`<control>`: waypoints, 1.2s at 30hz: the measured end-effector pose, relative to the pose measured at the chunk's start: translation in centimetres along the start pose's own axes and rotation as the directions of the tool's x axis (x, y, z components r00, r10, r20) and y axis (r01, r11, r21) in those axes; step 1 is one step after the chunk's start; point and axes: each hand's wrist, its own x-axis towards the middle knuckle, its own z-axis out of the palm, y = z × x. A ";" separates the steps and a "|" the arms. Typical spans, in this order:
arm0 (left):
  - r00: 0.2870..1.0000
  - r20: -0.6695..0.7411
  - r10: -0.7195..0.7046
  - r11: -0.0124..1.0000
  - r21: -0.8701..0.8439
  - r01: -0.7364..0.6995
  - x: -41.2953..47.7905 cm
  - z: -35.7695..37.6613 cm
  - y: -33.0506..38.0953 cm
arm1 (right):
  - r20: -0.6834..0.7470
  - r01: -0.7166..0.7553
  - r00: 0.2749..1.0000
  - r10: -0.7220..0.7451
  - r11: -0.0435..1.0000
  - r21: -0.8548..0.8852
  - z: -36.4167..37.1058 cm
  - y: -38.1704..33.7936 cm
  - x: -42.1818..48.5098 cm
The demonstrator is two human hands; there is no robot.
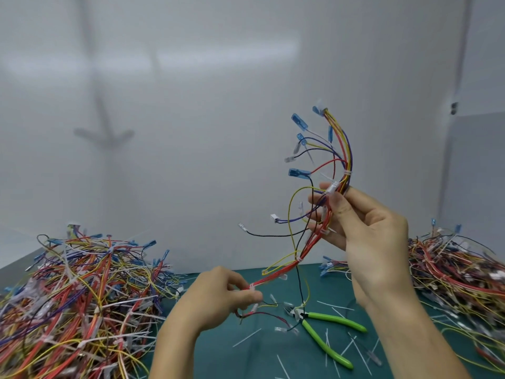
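1. Head view: wire harness (299, 259) held above the worktop (267, 351), long axis slanting from low left to high right.
2. Right hand (366, 231) clasps its upper stretch; left hand (218, 294) pinches its lower end.
3. Cutters (336, 320) lie beneath, closer to the left hand.

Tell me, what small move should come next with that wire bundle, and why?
Probably the left hand lets go and picks up the green cutters: the right hand holds the wire bundle up, and a tie tail seems untrimmed.
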 end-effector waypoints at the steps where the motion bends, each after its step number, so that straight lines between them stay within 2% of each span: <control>1: 1.000 -0.020 -0.011 0.998 -0.067 0.010 0.1 -0.1 -0.1 | 0.001 -0.012 1.000 0.012 1.000 -0.012 0.0 0.0 0.1; 4: 0.989 -0.121 -0.086 0.925 -0.379 0.034 0.3 -0.3 -0.3 | -0.023 -0.062 0.998 0.061 0.998 -0.031 -0.3 0.2 0.3; 8: 0.958 -0.233 -0.167 0.716 -0.697 -0.045 0.1 -0.9 0.3 | -0.055 -0.135 0.989 0.135 0.991 0.013 -0.6 0.4 0.5; 15: 0.948 -0.270 -0.169 0.469 -0.868 -0.164 -0.2 -1.6 1.1 | -0.015 -0.211 0.977 0.214 0.973 0.089 -0.9 0.5 0.7; 17: 0.950 -0.270 -0.157 0.433 -0.883 -0.180 -0.3 -1.8 1.0 | -0.010 -0.222 0.974 0.224 0.970 0.098 -1.0 0.5 0.7; 19: 0.954 -0.263 -0.146 0.450 -0.876 -0.173 -0.3 -1.8 0.9 | -0.013 -0.215 0.976 0.217 0.971 0.105 -0.9 0.4 0.7; 21: 0.964 -0.235 -0.126 0.563 -0.817 -0.126 -0.5 -1.6 0.8 | -0.016 -0.179 0.983 0.181 0.979 0.099 -0.9 0.4 0.7; 22: 0.967 -0.228 -0.110 0.692 -0.717 -0.090 -0.5 -1.5 0.6 | -0.017 -0.151 0.988 0.153 0.985 0.087 -1.0 0.4 0.7; 23: 0.969 -0.233 -0.084 0.842 -0.537 -0.056 -0.5 -1.4 0.6 | -0.015 -0.120 0.992 0.121 0.991 0.066 -1.0 0.4 0.7; 24: 0.969 -0.246 -0.036 0.945 -0.323 -0.047 -0.4 -1.3 0.6 | -0.010 -0.091 0.996 0.091 0.995 0.035 -1.0 0.5 0.7; 25: 0.964 -0.264 0.017 0.988 -0.145 -0.057 -0.5 -1.3 0.9 | 0.000 -0.068 0.998 0.068 0.998 -0.002 -0.9 0.6 0.6; 26: 0.954 -0.293 0.064 0.995 -0.060 -0.085 -0.7 -1.4 1.5 | 0.015 -0.052 0.998 0.053 0.998 -0.039 -0.8 0.8 0.6; 27: 0.938 -0.327 0.118 0.987 -0.065 -0.146 -0.8 -1.5 2.2 | 0.034 -0.044 0.998 0.047 0.996 -0.074 -0.7 1.0 0.6; 30: 0.890 -0.345 0.299 0.858 -0.311 -0.409 -1.5 -1.3 4.7 | 0.105 -0.024 0.993 0.046 0.978 -0.206 -0.2 1.8 0.3; 33: 0.872 -0.258 0.416 0.784 -0.384 -0.487 -1.8 -0.2 6.7 | 0.206 0.062 0.979 0.012 0.935 -0.349 0.3 2.3 -0.2; 36: 0.836 -0.350 0.423 0.809 -0.271 -0.522 -1.4 1.4 7.4 | 0.251 0.140 0.968 -0.013 0.857 -0.495 0.7 2.1 -0.9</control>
